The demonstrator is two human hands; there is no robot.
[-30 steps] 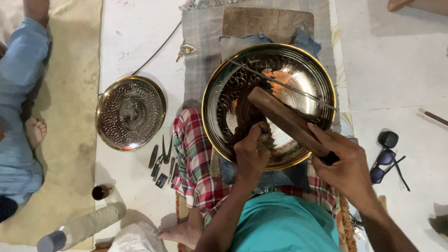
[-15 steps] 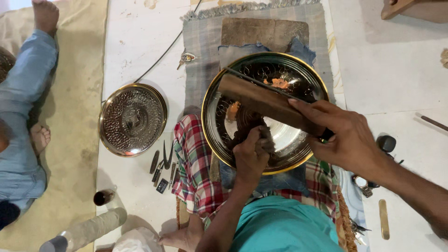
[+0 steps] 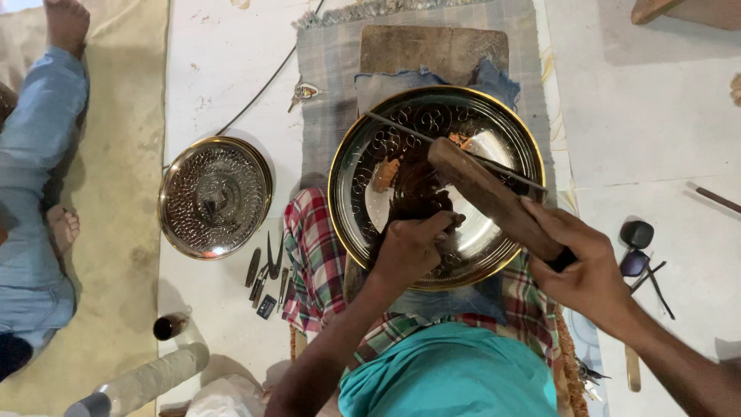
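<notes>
Over the tray (image 3: 351, 166), the mallet (image 3: 494, 199) has come down.
Right hand (image 3: 590, 270) grips it; left hand (image 3: 409, 247) pinches a small tool, now lined up.

Floor workshop: engraved brass trays (image 3: 214, 197), small chisels (image 3: 266, 274), wooden mallet (image 3: 494, 201).

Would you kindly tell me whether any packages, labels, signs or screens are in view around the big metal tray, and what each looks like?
None that I can make out: no package, label, sign or screen shows.
The small dark square piece among the tools on the floor, left of the big metal tray, is too small to tell.
</notes>
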